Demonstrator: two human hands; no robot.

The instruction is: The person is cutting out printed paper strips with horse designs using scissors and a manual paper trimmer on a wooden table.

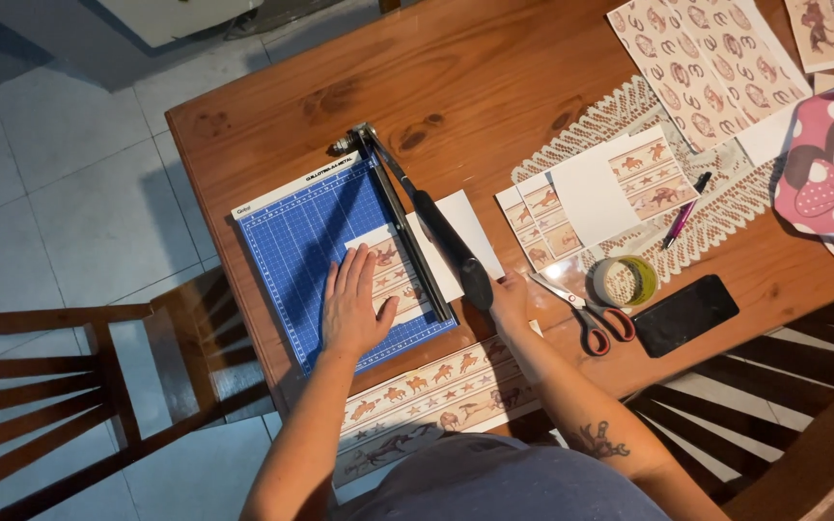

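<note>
Pressing flat-palmed, the left hand [354, 307] pinned the printed paper [390, 273] on the blue cutter [313, 246] near the table's front edge; the right hand [506, 292] gripped the blade handle [456, 253], seemingly mid-cut, needing a steady pull down.

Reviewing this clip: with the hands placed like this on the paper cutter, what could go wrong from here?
1. The left hand presses the printed paper flat beside the cutting edge; its fingertips could be nicked as the right hand works the blade handle.
2. The paper could slip, giving a crooked cut.
3. The open scissors lie near the right forearm and could get knocked.
</note>
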